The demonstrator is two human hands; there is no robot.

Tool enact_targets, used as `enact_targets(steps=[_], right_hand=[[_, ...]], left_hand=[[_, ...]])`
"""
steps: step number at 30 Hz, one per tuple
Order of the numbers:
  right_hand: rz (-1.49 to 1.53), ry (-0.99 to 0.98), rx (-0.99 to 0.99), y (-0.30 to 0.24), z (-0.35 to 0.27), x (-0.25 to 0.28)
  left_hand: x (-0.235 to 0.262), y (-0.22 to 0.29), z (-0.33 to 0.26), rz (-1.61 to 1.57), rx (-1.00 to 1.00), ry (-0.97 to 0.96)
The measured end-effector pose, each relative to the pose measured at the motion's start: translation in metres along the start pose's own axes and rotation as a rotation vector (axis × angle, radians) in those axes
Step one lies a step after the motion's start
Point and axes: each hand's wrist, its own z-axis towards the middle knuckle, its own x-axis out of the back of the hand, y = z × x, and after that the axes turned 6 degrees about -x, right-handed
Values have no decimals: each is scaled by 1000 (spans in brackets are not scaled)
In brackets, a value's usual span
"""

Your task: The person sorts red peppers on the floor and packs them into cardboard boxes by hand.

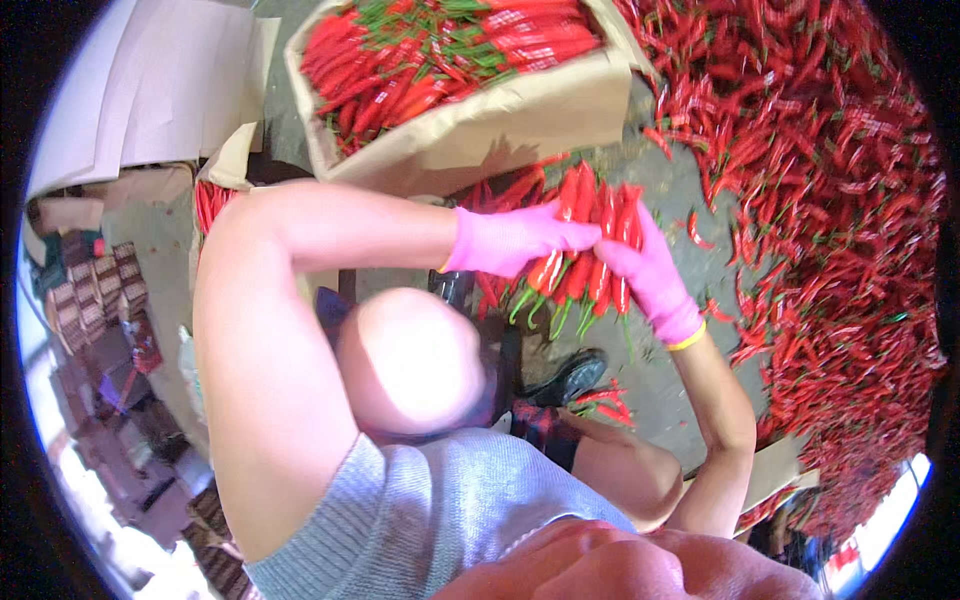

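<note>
Between my hands is a bunch of several long red chili peppers [607, 205], lined up side by side with green stems toward me. My left hand [515, 240], in a pink glove, closes on the bunch from the left with its thumb across the front. From the right, my right hand [655, 280], in a pink glove with a yellow cuff edge, grips the same bunch. Its fingers are partly hidden behind the peppers. Just beyond the hands stands a cardboard box [510, 135] filled with neatly laid chili peppers [540, 35].
A large heap of loose red chili peppers [830, 230] covers the floor on the right. Scattered peppers [605, 402] lie near my black shoe [570, 380]. Flat cardboard sheets [170, 80] lean at the far left. Dark stacked boxes [110, 370] stand along the left.
</note>
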Motion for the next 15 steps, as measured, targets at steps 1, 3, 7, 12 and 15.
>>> enact_targets(steps=[1,3,7,12,15], right_hand=[[-120,-111,57,-43,15,-28],[-444,-199,69,-97,55,-65],[-1223,-493,329,-172,129,-189],[-1728,-783,201,-185,230,-308],[-1854,-846,78,-156,266,-340]], left_hand=[[9,11,-19,-26,-197,-47],[22,28,-52,72,-612,106],[77,31,-90,-212,-842,377],[128,45,-87,-711,-1257,257],[155,53,-71,-1062,-1176,342]])
